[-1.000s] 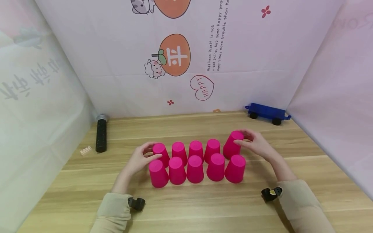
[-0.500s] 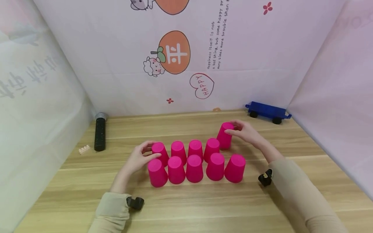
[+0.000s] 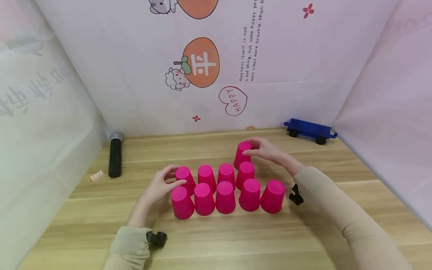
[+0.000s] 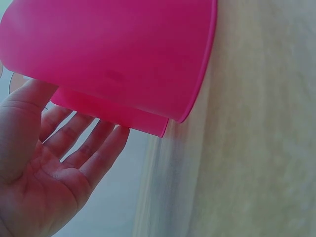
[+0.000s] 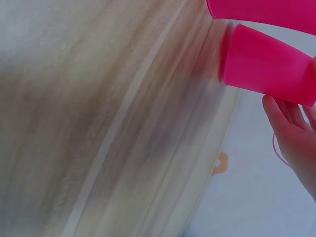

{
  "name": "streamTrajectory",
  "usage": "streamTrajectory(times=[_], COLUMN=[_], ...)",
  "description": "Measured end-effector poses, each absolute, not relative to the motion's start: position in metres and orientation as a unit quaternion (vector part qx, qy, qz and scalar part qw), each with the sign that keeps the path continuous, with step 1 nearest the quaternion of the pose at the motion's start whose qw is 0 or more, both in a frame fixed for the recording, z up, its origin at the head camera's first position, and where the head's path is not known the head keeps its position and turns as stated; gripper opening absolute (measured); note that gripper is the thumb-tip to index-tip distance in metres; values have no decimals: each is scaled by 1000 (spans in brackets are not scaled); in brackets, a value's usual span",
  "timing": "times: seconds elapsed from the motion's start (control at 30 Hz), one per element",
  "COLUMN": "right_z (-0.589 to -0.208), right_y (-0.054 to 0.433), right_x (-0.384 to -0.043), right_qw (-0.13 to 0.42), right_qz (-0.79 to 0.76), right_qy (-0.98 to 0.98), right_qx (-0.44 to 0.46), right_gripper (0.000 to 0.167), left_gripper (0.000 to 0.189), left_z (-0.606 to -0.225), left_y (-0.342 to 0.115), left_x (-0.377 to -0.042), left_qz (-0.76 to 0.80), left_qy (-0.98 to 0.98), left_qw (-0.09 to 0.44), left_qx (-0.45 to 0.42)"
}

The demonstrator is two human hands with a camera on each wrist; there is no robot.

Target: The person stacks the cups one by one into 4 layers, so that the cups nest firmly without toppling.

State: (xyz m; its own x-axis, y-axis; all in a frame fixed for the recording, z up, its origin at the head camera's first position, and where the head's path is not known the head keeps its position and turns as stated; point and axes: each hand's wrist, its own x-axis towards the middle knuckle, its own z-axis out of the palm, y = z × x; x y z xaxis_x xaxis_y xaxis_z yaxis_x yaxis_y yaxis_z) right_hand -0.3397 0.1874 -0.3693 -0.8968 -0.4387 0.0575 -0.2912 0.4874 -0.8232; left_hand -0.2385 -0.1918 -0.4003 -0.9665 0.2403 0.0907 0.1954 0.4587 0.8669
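Note:
Several bright pink plastic cups stand upside down in two rows on the wooden table. My left hand (image 3: 162, 185) holds the leftmost cup (image 3: 184, 176) of the back row, thumb in front and fingers behind. In the left wrist view a front-row cup (image 4: 113, 49) partly hides that held cup (image 4: 111, 111). Behind the back row my right hand (image 3: 264, 150) grips another cup (image 3: 241, 157) by its upper part, just beyond the back row's right-end cup (image 3: 245, 174). The right wrist view shows this gripped cup (image 5: 269, 66) with its rim close to the table.
A black microphone (image 3: 116, 155) and a small pale toy brick (image 3: 96, 176) lie at the left. At the back right stands a blue toy wagon (image 3: 308, 128). Printed cloth walls (image 3: 141, 105) border the table (image 3: 236, 240) at the back and both sides.
My right hand has carried its cup from the back row's right end, backward and then left behind the row. The left hand stays at its cup.

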Motion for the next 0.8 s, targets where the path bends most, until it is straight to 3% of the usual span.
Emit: streamTrajectory(times=[0.8], right_z=[-361], right_y=[158], right_x=[-345], right_qw=[152], right_qz=[-425], right_qy=[858], right_qx=[-243], right_gripper=[48], left_gripper=[51], left_z=[-405], left_y=[-193], left_x=[-239], left_qz=[512], left_qy=[847], left_qw=[6], left_qx=[141])
